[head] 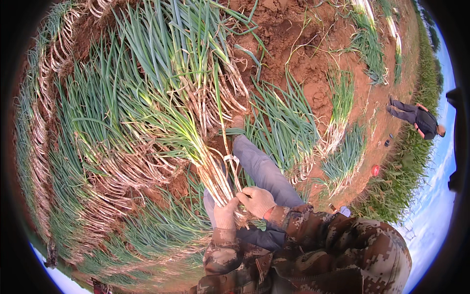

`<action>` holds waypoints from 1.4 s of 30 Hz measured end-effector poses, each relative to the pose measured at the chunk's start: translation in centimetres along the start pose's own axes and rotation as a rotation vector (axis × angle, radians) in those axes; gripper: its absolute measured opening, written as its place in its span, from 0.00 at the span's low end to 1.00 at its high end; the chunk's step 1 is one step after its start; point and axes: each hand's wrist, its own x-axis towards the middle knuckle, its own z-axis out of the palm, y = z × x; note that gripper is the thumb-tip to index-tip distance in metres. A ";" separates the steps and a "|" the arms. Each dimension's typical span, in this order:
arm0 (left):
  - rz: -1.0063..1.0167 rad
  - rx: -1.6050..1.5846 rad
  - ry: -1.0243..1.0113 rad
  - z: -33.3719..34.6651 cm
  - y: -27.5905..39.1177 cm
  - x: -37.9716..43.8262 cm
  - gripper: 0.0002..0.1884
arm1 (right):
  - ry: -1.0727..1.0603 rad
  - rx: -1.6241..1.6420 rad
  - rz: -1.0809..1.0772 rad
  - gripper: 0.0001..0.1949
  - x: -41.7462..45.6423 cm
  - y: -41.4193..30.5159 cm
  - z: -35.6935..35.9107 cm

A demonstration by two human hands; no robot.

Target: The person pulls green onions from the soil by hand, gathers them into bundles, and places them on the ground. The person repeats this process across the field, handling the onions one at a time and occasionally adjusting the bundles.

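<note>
My left hand (pixel 225 216), in a light knit glove, grips a bunch of long green onions (pixel 211 176) near the root end. Their pale stalks slant up and left, and the green leaves fan out beyond. Beside it my right hand (pixel 257 201), gloved likewise, pinches the lower part of a separate onion stalk (pixel 225 141) between thumb and fingers. A small whitish strip (pixel 231 158) crosses that stalk; what it is I cannot tell. The roots under my hands are partly hidden. My grey-trousered leg (pixel 262 169) extends past the bunch.
Pulled onions (pixel 110 169) lie in long rows to the left and ahead. Smaller onion piles (pixel 286 132) rest on reddish soil (pixel 282 36) to the right. Farther right are a red object (pixel 375 170), a standing person (pixel 415 115) and a strip of tall green plants (pixel 400 180).
</note>
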 end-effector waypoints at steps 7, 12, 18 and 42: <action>0.105 -0.006 -0.080 -1.0 3.0 -5.5 0.24 | 0.196 -0.083 -0.499 0.15 -2.4 -4.4 -0.5; 0.134 -0.073 -0.185 -1.8 5.6 -7.8 0.23 | 0.137 0.134 -0.332 0.17 -4.1 -7.3 0.3; 0.045 -0.049 -0.207 -3.1 10.1 -11.6 0.16 | -0.028 0.319 -0.219 0.33 -10.0 -9.9 -0.5; 0.940 1.571 -0.258 23.4 6.1 -18.2 0.48 | 0.022 0.943 -0.172 0.11 -4.6 -1.7 -24.3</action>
